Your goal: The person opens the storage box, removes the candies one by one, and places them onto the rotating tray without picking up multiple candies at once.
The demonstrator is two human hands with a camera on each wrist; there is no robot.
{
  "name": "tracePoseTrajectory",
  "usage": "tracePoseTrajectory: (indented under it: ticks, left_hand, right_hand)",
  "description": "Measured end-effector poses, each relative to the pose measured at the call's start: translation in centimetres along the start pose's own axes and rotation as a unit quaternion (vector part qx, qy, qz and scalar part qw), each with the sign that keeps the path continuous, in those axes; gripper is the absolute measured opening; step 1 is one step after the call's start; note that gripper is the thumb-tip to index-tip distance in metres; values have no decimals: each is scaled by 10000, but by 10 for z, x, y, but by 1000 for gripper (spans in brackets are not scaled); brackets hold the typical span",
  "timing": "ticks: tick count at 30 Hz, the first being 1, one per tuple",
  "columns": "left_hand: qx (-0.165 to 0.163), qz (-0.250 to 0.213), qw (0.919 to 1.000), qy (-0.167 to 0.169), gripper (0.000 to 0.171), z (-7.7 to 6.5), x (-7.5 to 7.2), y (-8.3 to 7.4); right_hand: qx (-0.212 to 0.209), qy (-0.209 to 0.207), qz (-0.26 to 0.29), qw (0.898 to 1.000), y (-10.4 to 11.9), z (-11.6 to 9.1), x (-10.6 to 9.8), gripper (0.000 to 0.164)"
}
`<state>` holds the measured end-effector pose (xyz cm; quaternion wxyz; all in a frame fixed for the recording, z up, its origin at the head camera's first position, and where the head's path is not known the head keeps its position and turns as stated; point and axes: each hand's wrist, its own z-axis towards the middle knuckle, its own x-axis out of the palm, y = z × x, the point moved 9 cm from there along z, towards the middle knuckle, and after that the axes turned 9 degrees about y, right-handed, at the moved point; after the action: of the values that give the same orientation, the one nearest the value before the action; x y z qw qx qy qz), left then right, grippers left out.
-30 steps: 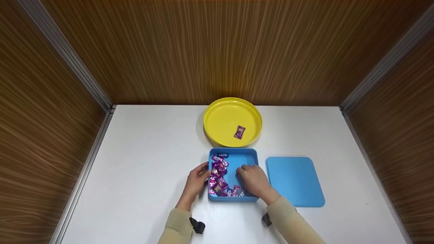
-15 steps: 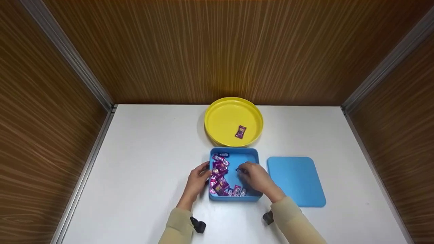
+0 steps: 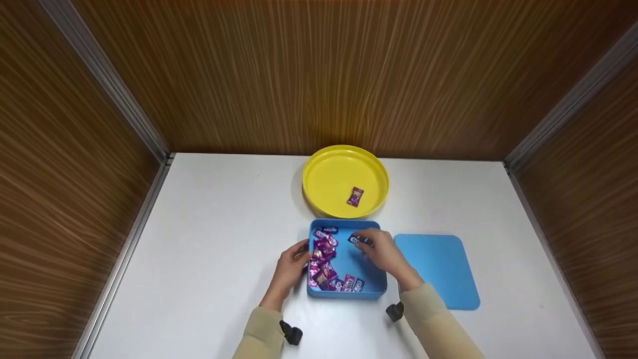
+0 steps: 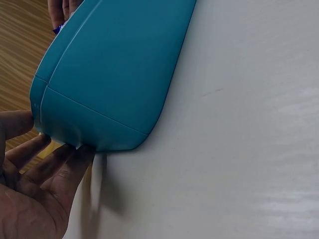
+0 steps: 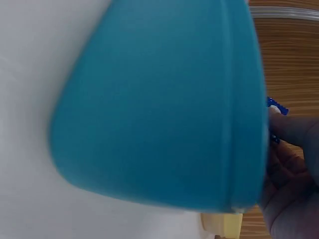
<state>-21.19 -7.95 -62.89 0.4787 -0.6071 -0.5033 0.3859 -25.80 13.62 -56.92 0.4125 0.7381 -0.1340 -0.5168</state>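
Note:
A small wrapped candy [image 3: 354, 239] in dark blue and white is pinched between the thumb and fingers of my right hand [image 3: 385, 253], over the blue square box [image 3: 346, 294]. Purple, pink and blue wrapped candies [image 3: 324, 249] lie along the box's left side and near edge. My left hand [image 3: 290, 264] rests its fingertips against the outer left wall. In the left wrist view, the spread fingers [image 4: 60, 162] touch that wall near a corner. The right wrist view has the blue wrapper showing past the box's rim, with part of the hand hidden behind it.
A round yellow tray [image 3: 326, 182] stands just behind the box, with one purple candy [image 3: 355, 196] in it. To the right lies a flat blue lid [image 3: 438, 271] on the white table [image 3: 219, 224]. Wood-grain panels [image 3: 339, 75] enclose the back and sides.
My right hand has lifted back and slightly to the right over the box, and the blue candy now shows between its fingers. The left hand stays at the box's left wall.

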Motion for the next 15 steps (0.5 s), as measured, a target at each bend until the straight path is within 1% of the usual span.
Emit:
tracePoseTrajectory:
  ticks: [5,7,9,12,15]
  left_hand:
    - [134,-58,9998,131,46,0,2,-2]
    - [106,-37,9999,73,46,4,1,5]
    - [72,25,10000,21,45,4,0,6]
    - [3,91,10000,-33,45,4,0,7]
    - [-39,108,9999,-75,45,4,-1,8]
  right_hand:
    - [392,-270,34,9989,-5,13,-23,25]
    - [453,-432,56,9980,-8,19,-34,25]
    - [539,-591,108,9967,-12,24,-44,26]
    - [769,-827,315,9931,-20,31,-57,25]
    - [1103,-974,734,9864,-30,36,-65,27]
